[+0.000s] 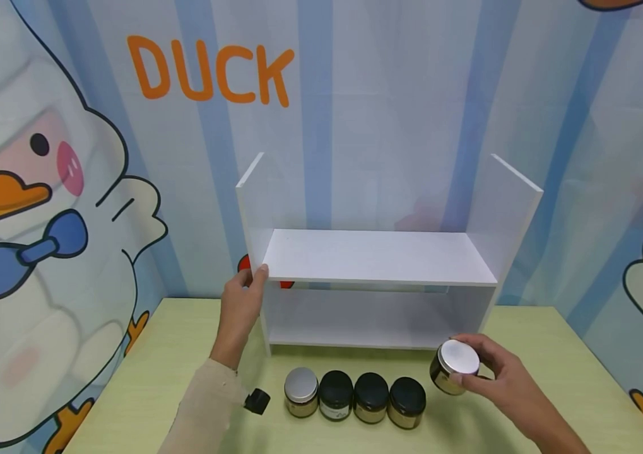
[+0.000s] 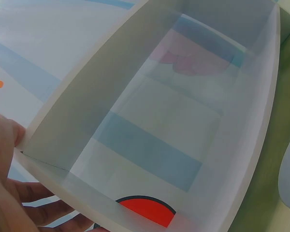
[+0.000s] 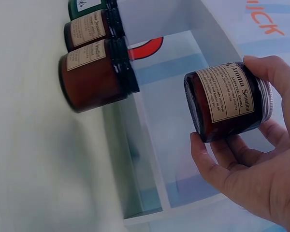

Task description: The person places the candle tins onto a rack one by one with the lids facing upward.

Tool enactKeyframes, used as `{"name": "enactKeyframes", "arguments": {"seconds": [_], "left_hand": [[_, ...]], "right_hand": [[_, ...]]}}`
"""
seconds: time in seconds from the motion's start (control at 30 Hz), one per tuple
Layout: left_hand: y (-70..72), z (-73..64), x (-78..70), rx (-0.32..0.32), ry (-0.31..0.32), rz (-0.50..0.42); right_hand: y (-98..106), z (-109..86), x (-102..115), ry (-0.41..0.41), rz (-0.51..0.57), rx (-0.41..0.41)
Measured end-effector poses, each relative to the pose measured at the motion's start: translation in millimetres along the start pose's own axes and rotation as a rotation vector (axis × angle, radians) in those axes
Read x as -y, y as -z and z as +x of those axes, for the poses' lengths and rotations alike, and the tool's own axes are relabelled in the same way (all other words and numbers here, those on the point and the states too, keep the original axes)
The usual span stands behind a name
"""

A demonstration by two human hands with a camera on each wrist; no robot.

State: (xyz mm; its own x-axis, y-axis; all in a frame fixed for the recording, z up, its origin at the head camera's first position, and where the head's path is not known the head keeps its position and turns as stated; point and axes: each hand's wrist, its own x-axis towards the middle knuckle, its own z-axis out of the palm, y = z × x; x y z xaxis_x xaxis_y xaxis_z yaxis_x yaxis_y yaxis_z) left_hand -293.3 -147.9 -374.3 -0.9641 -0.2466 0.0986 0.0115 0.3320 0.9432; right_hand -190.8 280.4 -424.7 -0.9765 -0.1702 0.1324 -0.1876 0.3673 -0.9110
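Note:
A white two-tier shelf [image 1: 378, 255] stands on the table with tall side panels. My left hand [image 1: 241, 306] grips its left panel near the middle board; in the left wrist view, the thumb is on one side and the fingers [image 2: 53, 212] reach behind. At the shelf's lower right front, my right hand [image 1: 500, 378] holds a scented candle jar [image 1: 447, 372] with a silver lid, slightly tilted. Its brown glass and paper label [image 3: 227, 94] show in the right wrist view, with fingers and thumb around the jar. Both shelf levels hold nothing.
In front of the shelf stands a row of candle jars: one silver-lidded jar [image 1: 301, 392] at the left, then three black-lidded jars [image 1: 371, 397]. A small black block [image 1: 257, 401] is at the left sleeve. A duck-print cloth [image 1: 389, 94] hangs behind the pale table [image 1: 185, 334].

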Motion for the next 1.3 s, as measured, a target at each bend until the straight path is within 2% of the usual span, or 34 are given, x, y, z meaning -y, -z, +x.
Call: {"name": "enactKeyframes", "arguments": {"seconds": [0.47, 0.8, 1.3], "left_hand": [[-0.2, -0.3, -1.3, -0.003, -0.001, 0.007], [0.8, -0.3, -1.1, 0.001, 0.004, 0.006], [-0.3, 0.0, -1.1, -0.003, 0.0, 0.013]], "right_hand": [[7, 4.3, 20, 0.045, -0.011, -0.015], [12, 7.7, 31, 0.016, -0.023, -0.027], [17, 12.6, 42, 0.05, -0.037, -0.037]]}}
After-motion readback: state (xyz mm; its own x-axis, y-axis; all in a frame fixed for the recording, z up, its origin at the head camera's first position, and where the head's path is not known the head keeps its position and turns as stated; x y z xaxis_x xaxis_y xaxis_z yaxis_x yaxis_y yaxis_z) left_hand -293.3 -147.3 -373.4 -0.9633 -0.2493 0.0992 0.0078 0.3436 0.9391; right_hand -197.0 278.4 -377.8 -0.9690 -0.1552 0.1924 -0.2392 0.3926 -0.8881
